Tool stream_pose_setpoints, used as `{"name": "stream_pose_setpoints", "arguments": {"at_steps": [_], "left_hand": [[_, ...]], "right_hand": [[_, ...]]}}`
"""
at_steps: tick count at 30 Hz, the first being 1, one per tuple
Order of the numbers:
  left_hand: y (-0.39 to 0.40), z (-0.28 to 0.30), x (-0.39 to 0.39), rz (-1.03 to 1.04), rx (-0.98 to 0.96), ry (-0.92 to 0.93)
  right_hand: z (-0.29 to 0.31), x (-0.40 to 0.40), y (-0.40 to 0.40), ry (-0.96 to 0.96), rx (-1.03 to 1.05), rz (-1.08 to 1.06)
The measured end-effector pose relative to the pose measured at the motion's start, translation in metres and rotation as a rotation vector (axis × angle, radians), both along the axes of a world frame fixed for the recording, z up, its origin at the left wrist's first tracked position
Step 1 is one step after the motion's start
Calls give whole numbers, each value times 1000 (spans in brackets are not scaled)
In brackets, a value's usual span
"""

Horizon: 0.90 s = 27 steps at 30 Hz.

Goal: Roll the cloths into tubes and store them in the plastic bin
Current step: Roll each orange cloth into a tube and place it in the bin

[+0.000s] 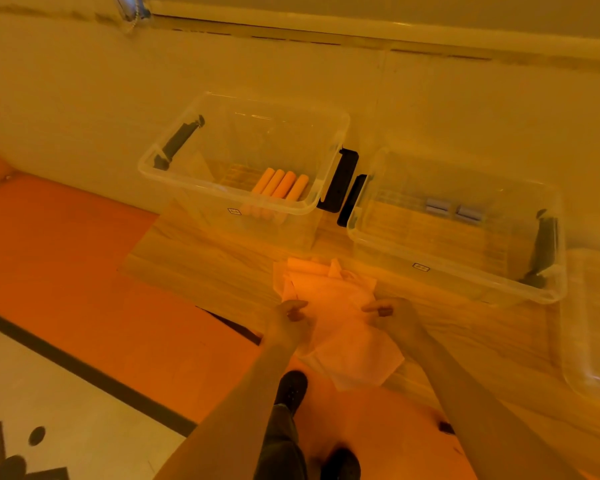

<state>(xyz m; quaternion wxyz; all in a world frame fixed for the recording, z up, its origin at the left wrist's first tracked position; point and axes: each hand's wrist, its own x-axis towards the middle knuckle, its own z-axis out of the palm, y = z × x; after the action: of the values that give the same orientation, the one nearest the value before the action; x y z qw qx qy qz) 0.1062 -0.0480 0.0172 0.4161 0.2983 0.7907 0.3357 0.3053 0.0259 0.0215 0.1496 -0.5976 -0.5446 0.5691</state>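
A person is standing at a pale wood-grain table (pixel 201 271), looking down at 2 clear plastic bins with black clip handles sitting side by side against the cream wall. The left clear plastic bin (pixel 222 192) is holding 4 orange cloths rolled into tubes (pixel 280 184), lying packed together, touching one another, toward the bin's right side (the rest of its floor is showing only the table's grain through the plastic). The right clear plastic bin (pixel 447 268) is holding 2 small grey-blue rolled cloths (pixel 453 210) near its far wall, lying end to end with a slight gap between them. The 2 bins are nearly touching at their black handles (pixel 340 181).

In front of the bins, a loose heap of pale orange flat cloths (pixel 329 289) is lying on the table's near edge, with a lighter sheet draping over that edge. The left hand (pixel 290 318) is pinching the left edge of the top cloth, its fingers curled over the fabric. The right hand (pixel 390 315) is pinching the right edge the same way, thumb and fingers closed on the cloth. A third clear container (pixel 589 341) is peeking in at the far right; I cannot tell what it is holding.
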Motion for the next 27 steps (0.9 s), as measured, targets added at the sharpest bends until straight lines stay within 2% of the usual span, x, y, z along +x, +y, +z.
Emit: {"name": "stream_pose_setpoints", "arguments": {"at_steps": [11, 19, 23, 27], "left_hand": [[2, 2, -3, 4, 8, -30], [0, 0, -7, -4, -13, -51], [-1, 2, -7, -16, -2, -44], [0, 9, -5, -20, 26, -83]], "right_hand": [[3, -14, 4, -6, -16, 109], [7, -19, -1, 77, -33, -1], [13, -19, 1, 56, 10, 32], [27, -20, 0, 129, 9, 43]]}}
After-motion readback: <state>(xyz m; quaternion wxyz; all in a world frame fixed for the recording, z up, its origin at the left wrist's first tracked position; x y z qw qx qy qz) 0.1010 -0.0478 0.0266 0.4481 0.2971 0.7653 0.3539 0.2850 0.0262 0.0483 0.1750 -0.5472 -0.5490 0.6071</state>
